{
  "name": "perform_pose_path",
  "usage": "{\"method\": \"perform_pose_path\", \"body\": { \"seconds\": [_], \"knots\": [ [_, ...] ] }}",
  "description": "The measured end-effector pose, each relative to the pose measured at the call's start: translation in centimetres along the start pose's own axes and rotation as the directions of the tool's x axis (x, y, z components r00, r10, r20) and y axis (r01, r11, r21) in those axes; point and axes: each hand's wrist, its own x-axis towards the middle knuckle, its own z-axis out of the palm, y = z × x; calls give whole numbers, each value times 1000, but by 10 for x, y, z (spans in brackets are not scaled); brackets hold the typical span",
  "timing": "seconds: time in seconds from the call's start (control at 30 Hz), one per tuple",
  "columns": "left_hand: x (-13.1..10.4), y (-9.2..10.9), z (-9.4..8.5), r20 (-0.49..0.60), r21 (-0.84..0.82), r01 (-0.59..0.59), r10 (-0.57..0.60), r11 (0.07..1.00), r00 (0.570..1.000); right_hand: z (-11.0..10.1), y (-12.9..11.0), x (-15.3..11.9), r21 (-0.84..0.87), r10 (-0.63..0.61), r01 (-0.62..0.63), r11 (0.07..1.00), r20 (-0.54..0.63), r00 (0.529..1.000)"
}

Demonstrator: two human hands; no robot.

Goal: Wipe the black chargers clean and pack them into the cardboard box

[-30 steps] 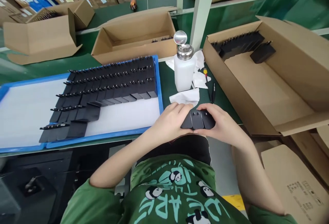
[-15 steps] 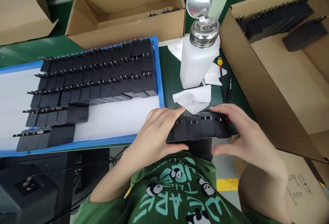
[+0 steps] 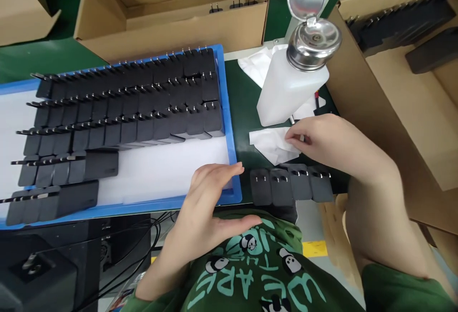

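My right hand pinches the right corner of a white cloth wipe, which lies on the green table. My left hand is open, thumb and fingers apart, between the blue-edged tray and a short row of black power adapters. These adapters stand side by side at the table's front edge, metal prongs showing, and neither hand touches them. More black adapters stand in rows in the tray, prongs up. Just behind the wipe is a white pump bottle with its metal lid flipped up.
An open cardboard box with a few adapters stands behind the tray. To the right, a larger cardboard box holds more adapters. Another white wipe lies behind the bottle. Black cables hang below the table at left.
My right hand has left the adapter row and moved up to the wipe, closing on its corner. My left hand has drawn back left from the adapters, staying open. The view has shifted slightly.
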Motion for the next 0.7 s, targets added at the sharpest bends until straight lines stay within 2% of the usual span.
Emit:
{"method": "perform_pose_path", "body": {
  "seconds": [0.13, 0.27, 0.33, 0.5, 0.57, 0.7],
  "knots": [
    [0, -2, -2, -42, -37, -10, 9, 999, 999, -5, -5, -9, 45, 56, -52, 998, -98, 994],
    [0, 1, -2, -57, -55, -33, 30, 998, 998, 2, -2, -8, -80, 115, -113, 990, 25, 993],
    [-2, 2, -2, -71, -72, -50, 45, 996, 996, 1, -2, -5, -106, 128, -125, 987, 31, 991],
    [-5, 3, -4, -121, -105, -62, 49, 993, 991, -16, -7, -5, 35, 73, -71, 997, -75, 995],
    [-5, 4, -4, -138, -103, -57, 43, 993, 990, -15, -5, -5, 43, 72, -68, 997, -101, 992],
    [-6, 6, -4, -163, -97, -59, 42, 994, 986, 2, 3, 2, -47, 112, -110, 993, 36, 993]
  ]
}}
